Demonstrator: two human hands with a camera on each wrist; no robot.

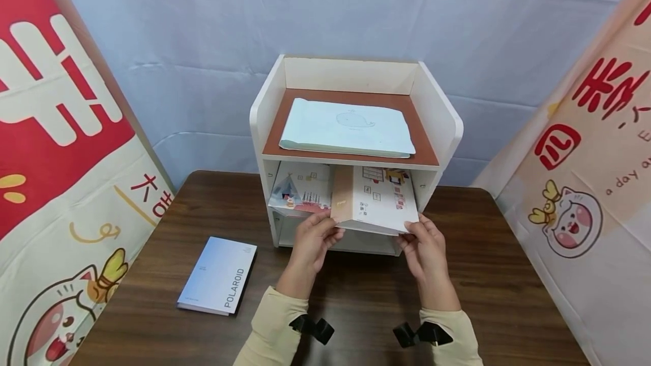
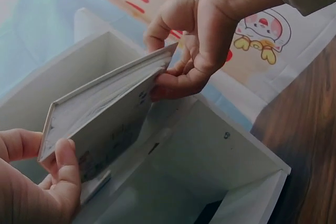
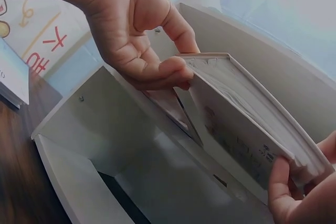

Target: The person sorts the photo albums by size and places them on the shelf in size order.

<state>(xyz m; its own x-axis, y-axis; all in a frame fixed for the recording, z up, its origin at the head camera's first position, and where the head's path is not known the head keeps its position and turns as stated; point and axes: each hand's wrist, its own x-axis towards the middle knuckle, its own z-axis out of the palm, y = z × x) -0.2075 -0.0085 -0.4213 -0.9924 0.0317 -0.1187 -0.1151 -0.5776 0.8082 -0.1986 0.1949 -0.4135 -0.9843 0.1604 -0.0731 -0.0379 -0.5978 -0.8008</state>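
A thick, pale album (image 1: 383,199) with a tan spine strip sticks out of the middle compartment of a small white shelf (image 1: 442,112). My left hand (image 1: 312,244) pinches its front left corner, fingers below and thumb at the edge. At the front right corner, my right hand (image 1: 426,247) grips it between thumb and fingers. The left wrist view shows the album's page edges (image 2: 105,87) between its covers. Beside it in the same compartment lies another illustrated book (image 1: 302,185), partly covered by the album. The album's far end is hidden under the top board.
A drawing pad (image 1: 351,129) with a whale sketch lies on the brown top board (image 1: 274,129). On the dark wooden table (image 1: 488,275), left of the shelf, lies a blue-white book (image 1: 218,275) marked POLAROID. Printed banners (image 1: 574,185) hang on both sides.
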